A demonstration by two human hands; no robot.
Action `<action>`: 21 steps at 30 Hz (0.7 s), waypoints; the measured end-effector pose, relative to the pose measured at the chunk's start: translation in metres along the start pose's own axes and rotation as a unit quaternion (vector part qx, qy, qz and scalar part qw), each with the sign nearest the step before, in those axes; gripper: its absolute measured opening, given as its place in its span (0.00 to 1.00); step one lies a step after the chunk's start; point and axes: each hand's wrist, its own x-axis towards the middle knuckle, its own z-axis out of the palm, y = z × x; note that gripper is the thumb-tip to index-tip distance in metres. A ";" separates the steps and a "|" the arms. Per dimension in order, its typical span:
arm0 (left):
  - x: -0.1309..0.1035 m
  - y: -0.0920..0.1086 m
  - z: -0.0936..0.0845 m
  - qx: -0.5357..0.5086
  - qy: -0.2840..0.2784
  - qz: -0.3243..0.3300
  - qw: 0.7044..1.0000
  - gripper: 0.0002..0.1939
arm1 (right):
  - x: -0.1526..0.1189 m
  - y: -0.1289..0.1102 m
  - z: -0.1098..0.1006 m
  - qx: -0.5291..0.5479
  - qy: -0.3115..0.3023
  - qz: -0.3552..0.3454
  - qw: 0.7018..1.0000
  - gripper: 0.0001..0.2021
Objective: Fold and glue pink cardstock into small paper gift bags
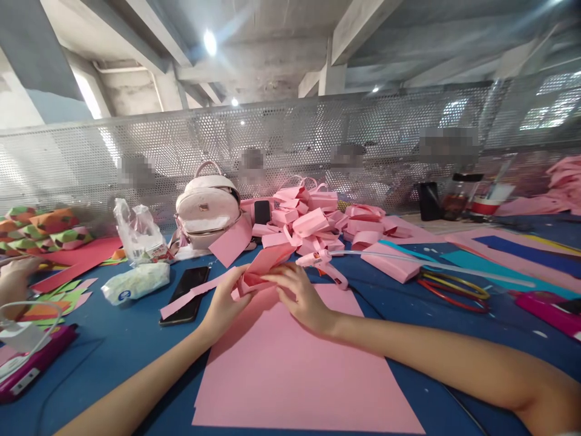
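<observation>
Between both hands is a folded pink paper piece (267, 259), with a long strip trailing off to the left. My left hand (227, 303) pinches it from the left side. My right hand (302, 297) grips its right edge, fingers bent over the paper. Under the hands lies a stack of large pink sheets (299, 375). A pink-and-white glue gun (323, 266) rests just beyond my right hand. Behind it rises a heap of folded pink paper pieces (311, 221). The black phone (187, 293) lies beside my left hand, partly under the strip.
A white backpack (207, 209), plastic bag (138, 233) and tissue pack (136, 281) stand at the left. Magenta power strips (39, 363) lie at both sides. Cable loops (454, 290) and a clear glue stick (481, 272) are right. Another person's hand (18, 281) is far left.
</observation>
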 end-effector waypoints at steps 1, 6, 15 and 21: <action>0.000 -0.001 -0.001 0.003 0.002 0.005 1.000 0.21 | 0.000 0.000 0.000 -0.008 0.001 -0.001 1.000 0.26; 0.000 0.000 -0.002 0.010 -0.011 0.017 1.000 0.19 | 0.001 0.000 -0.001 -0.042 0.004 0.002 0.999 0.24; -0.004 0.009 -0.006 -0.030 -0.007 0.020 0.999 0.24 | 0.009 -0.008 -0.011 -0.048 -0.027 -0.031 0.998 0.22; -0.006 0.018 -0.006 -0.073 -0.029 -0.007 0.997 0.20 | 0.009 -0.017 -0.012 0.026 -0.013 -0.007 1.000 0.17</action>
